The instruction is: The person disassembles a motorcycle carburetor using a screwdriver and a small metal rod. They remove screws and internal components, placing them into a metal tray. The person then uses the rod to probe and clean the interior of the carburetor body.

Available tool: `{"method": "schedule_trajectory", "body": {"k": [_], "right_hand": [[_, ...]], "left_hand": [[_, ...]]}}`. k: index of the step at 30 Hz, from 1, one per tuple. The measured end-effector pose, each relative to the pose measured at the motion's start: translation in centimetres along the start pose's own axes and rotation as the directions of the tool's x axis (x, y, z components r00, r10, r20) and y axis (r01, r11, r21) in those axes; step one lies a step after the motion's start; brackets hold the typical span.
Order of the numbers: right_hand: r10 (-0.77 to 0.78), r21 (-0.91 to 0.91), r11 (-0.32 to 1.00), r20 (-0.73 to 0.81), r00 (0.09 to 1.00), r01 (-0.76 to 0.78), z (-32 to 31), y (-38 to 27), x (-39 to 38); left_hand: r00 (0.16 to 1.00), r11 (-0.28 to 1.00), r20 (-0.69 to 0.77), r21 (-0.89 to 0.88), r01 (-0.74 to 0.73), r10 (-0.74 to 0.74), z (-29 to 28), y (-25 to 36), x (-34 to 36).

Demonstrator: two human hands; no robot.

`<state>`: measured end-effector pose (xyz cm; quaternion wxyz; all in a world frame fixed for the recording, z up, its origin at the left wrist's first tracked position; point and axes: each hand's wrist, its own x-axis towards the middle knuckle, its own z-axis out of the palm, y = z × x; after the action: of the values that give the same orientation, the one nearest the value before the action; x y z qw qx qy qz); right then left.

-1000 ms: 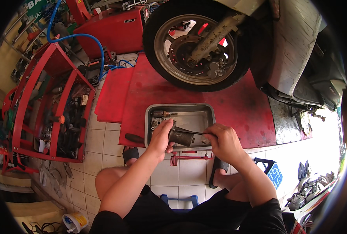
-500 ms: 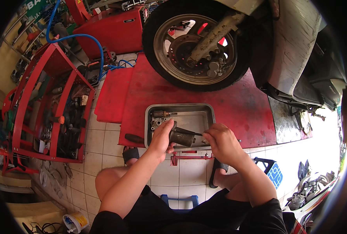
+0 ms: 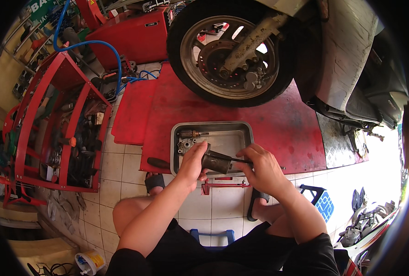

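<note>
My left hand point(image 3: 191, 166) is closed around a dark cylindrical motor housing point(image 3: 217, 163), held tilted above the front of a metal tray point(image 3: 213, 124). A thin black cable point(image 3: 227, 157) runs from the housing toward the right. Its far end lies between the thumb and fingers of my right hand point(image 3: 265, 169), which is closed on it. Inside the tray, at the left, lie a motor armature point(image 3: 189, 134) and a small metal end cover point(image 3: 186, 144). The tray's front part is partly hidden by my hands and the housing.
The tray stands on a red lift platform point(image 3: 278, 133), beside a dark tool handle point(image 3: 158, 163). Above it is a motorcycle front wheel point(image 3: 181, 83). A red tool cart point(image 3: 29, 138) stands left, a blue-topped stool point(image 3: 323, 205) right. A blue air hose point(image 3: 120, 69) hangs behind.
My right hand has shifted slightly to the right along the cable, and its fingers have changed position. The housing has moved a little to the right in my left hand.
</note>
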<state>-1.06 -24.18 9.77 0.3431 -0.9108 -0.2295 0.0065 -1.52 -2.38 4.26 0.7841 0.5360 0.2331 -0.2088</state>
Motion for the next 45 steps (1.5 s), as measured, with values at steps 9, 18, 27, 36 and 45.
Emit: {"method": "schedule_trajectory", "body": {"k": [9,18,27,36,45], "right_hand": [[-0.049,-0.031,0.998,-0.060,0.997,0.047,0.3,0.6,0.3],[-0.076,-0.022,0.997,-0.073,0.994,0.075,0.0,0.5,0.3],[-0.066,0.043,0.997,-0.115,0.991,0.071,0.2,0.3,0.1],[-0.130,0.002,0.991,-0.063,0.990,0.130,2.0,-1.1,0.1],[-0.160,-0.055,0.986,-0.012,0.987,0.159,2.4,-0.5,-0.4]], "left_hand": [[0.999,1.000,-0.028,0.001,0.018,-0.018,0.3,0.1,0.0],[1.000,0.999,0.009,-0.029,0.016,-0.015,0.2,0.2,-0.1],[1.000,1.000,0.006,-0.012,0.011,-0.011,0.2,0.1,-0.1],[0.987,1.000,0.158,-0.001,-0.010,0.010,1.9,-2.7,-0.9],[0.986,1.000,0.164,0.006,0.006,-0.007,2.5,-3.0,-1.4]]}}
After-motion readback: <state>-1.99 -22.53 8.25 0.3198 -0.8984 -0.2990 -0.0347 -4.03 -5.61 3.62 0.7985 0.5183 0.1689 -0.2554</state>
